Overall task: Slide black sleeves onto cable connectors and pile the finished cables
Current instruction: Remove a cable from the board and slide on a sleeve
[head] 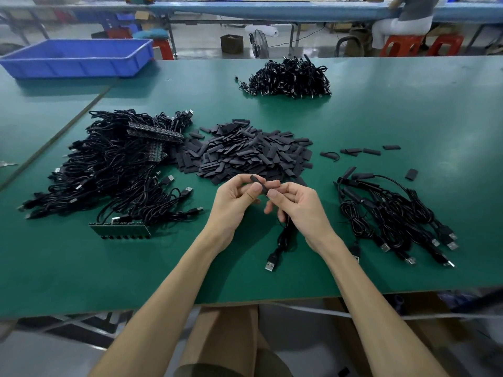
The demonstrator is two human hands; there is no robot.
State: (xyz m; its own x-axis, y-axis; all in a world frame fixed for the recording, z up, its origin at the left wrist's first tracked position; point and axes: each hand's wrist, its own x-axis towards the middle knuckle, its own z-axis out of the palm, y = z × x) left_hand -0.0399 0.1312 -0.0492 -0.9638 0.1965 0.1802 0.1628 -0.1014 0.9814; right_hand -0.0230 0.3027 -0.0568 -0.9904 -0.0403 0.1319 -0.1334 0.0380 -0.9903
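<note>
My left hand [236, 201] pinches a flat black sleeve [258, 183] between thumb and fingers. My right hand [295, 204] grips a black cable [284, 238] right beside the sleeve; the cable hangs down to a silver USB plug [270, 266] on the green table [408, 118]. The cable's connector end is hidden by my fingers. A heap of loose black sleeves [245, 153] lies just beyond my hands. A big tangle of cables [114, 170] lies to the left, and a smaller pile of cables [394, 213] to the right.
Another cable pile [288, 77] sits at the far middle of the table. A blue plastic bin [79, 57] stands at the far left. A green circuit strip [121, 229] lies at the left pile's front. A few stray sleeves [364, 151] lie right of the heap. A person sits at another bench behind.
</note>
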